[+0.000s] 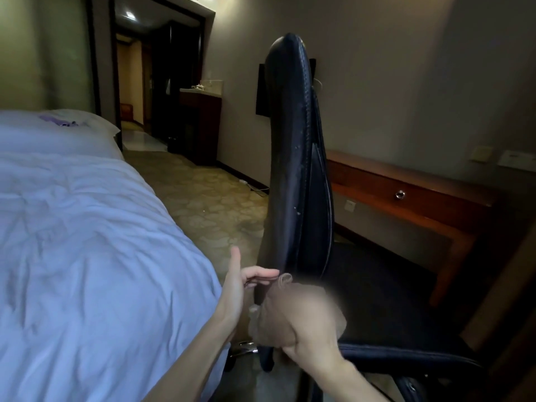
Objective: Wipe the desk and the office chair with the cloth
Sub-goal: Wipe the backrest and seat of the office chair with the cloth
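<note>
- Floor (203, 192), centre to 6 o'clock: patterned carpet; the office chair (293, 140) stands on it.
- Bed (72, 227), 9 o'clock: rumpled white duvet (87, 271), with a purple thing (59, 121) lying at its far end.
- Bench (406, 181), 3 o'clock: wooden, set against the wall.

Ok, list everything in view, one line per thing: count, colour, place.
office chair: one, black, centre, backrest seen edge-on
desk: one, reddish-brown wood, right, against the wall
bed: one, white cover, left
purple item: one, purple, far end of the bed
screen: one, black, on the wall behind the chair
cabinet: one, dark wood, back, by the doorway
cloth: one, brown, at the backrest's base
left hand: fingers straight, beside the backrest
right hand: grips the cloth
</note>
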Demonstrator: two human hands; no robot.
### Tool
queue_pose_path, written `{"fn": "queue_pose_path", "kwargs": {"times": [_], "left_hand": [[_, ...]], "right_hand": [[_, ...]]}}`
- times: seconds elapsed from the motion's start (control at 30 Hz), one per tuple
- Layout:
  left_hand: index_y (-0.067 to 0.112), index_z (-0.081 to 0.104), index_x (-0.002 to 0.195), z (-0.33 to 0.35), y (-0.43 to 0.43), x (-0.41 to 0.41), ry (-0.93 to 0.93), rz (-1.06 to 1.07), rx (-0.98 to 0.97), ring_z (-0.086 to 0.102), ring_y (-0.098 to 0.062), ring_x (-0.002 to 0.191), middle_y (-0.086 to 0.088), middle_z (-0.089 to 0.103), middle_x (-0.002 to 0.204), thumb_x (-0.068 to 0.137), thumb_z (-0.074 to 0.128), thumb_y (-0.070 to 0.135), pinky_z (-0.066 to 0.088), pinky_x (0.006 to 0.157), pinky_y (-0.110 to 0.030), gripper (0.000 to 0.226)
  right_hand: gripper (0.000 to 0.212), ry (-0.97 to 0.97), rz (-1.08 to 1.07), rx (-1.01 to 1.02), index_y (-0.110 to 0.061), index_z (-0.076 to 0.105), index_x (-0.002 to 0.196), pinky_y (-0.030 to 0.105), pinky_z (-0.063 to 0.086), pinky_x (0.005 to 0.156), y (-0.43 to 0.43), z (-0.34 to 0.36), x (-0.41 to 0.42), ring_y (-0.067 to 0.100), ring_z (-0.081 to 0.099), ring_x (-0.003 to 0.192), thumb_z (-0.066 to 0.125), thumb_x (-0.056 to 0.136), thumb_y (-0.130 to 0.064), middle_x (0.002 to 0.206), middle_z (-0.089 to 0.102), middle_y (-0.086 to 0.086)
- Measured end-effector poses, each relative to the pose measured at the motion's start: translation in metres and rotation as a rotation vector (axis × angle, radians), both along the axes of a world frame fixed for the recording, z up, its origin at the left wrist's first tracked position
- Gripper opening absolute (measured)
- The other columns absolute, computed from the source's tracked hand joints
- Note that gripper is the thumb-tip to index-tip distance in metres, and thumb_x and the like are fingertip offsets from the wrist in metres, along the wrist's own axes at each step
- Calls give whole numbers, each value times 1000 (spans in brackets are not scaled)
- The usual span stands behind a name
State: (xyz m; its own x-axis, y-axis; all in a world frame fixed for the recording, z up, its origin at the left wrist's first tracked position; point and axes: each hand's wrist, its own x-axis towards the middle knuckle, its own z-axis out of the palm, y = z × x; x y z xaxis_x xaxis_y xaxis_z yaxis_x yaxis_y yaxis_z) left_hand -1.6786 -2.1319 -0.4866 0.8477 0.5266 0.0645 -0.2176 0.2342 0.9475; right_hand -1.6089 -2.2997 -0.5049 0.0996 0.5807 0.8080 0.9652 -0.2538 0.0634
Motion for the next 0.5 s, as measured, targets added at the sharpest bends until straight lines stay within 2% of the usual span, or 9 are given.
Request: {"fn": "queue_pose_path", "kwargs": {"times": [0.07,0.13,0.17,0.27,0.4,0.5], "left_hand": [[6,84,90,-1,0,2,0,10,12,72,-30,104,-18,79,96,100,11,70,47,105,-38,97],[10,84,79,2,-1,4,-9,42,-2,72,-16,83,-10,77,78,97,14,69,53,87,-25,93],[12,83,77,2,-1,6,2,68,1,71,-14,83,-6,78,77,102,12,63,52,85,-22,91],[16,83,92,1,1,4,52,71,97,68,-14,100,1,81,98,108,1,52,45,84,-20,91],[16,80,109,14,8,0,72,27,132,67,-14,106,-1,80,111,106,-2,57,45,86,-23,91],[21,77,114,35,14,2,5,22,41,68,-12,102,0,78,118,103,-2,65,46,88,-27,91]], "right_hand": [[39,-1,70,67,-19,72,109,45,56,69,-2,29,0,27,57,100,69,71,-27,120,57,2],[35,-16,57,232,-8,77,104,45,55,74,1,83,0,30,58,102,68,75,-25,116,60,9],[35,-28,32,325,-5,78,105,45,54,78,5,114,-1,33,57,106,68,77,-22,117,61,14],[38,-130,-14,507,-8,76,114,50,48,92,24,211,-14,40,55,117,71,77,-10,124,62,22],[53,-265,-145,498,-20,69,129,47,41,103,47,315,-31,36,48,134,64,76,-15,142,56,13],[60,-144,-187,341,-30,60,139,40,41,108,59,336,-28,23,44,138,55,80,-21,148,52,-1]]}}
